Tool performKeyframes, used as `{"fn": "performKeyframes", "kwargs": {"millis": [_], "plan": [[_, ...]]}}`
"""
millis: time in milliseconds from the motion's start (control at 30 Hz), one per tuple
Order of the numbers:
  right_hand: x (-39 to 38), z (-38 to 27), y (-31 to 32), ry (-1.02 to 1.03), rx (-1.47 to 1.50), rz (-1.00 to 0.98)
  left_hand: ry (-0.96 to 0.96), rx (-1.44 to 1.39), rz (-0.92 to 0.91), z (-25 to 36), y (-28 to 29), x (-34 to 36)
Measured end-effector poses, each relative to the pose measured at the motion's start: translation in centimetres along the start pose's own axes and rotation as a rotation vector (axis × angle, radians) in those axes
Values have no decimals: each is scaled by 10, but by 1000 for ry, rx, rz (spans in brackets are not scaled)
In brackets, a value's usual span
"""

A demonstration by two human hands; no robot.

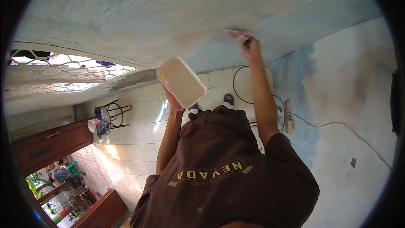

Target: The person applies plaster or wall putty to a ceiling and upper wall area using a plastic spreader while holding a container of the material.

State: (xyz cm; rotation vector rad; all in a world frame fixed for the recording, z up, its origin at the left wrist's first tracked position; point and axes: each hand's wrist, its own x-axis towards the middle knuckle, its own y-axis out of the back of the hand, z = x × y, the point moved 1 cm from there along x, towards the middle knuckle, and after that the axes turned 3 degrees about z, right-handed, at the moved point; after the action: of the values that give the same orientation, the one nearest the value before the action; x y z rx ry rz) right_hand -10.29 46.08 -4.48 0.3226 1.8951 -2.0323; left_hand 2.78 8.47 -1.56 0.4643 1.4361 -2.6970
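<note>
My left hand point(172, 99) grips a rectangular plastic tub point(180, 82) of creamy off-white paint or filler from its left side, below the wall. My right hand point(251, 48) is raised, closed on a small pinkish tool point(235, 33) smeared with white, its end at or very near the patchy pale blue wall point(168, 12). I cannot make out whether the tool is a brush or a scraper.
Left: a window grille point(76, 65), a stool point(120, 114) with a bucket point(93, 124) and dark plastic, a red door point(50, 143), and a seated person point(60, 174) outside. Right: cables point(320, 124) along a painted wall point(346, 80). Tiled floor point(139, 141) below.
</note>
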Motion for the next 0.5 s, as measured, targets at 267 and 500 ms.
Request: {"fn": "performKeyframes", "kwargs": {"millis": [267, 500], "plan": [[-111, -179, -58, 545, -186, 61, 6, -50, -72, -55, -17, 6], [-43, -44, 40, 249, -772, 335, -11, -31, -77, -83, -39, 6]]}}
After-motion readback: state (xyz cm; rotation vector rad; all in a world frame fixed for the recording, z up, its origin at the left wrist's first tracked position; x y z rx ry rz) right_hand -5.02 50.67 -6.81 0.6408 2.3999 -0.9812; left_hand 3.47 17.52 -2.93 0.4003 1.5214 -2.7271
